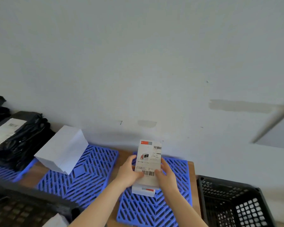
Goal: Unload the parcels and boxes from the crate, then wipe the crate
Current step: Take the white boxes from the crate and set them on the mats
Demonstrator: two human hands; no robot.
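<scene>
My left hand and my right hand grip a small white box with a shipping label and barcodes, one hand on each side. It is held tilted just above a second white box that lies on a blue lattice mat. A larger plain white box rests on the middle blue mat. Black plastic parcels, one with a white label, are stacked at the left. A black mesh crate is at the lower left, with a pale parcel corner showing in it.
Another black mesh crate stands at the right, beside the wooden table edge. A pale wall rises directly behind the table. A grey bar slants at the far right.
</scene>
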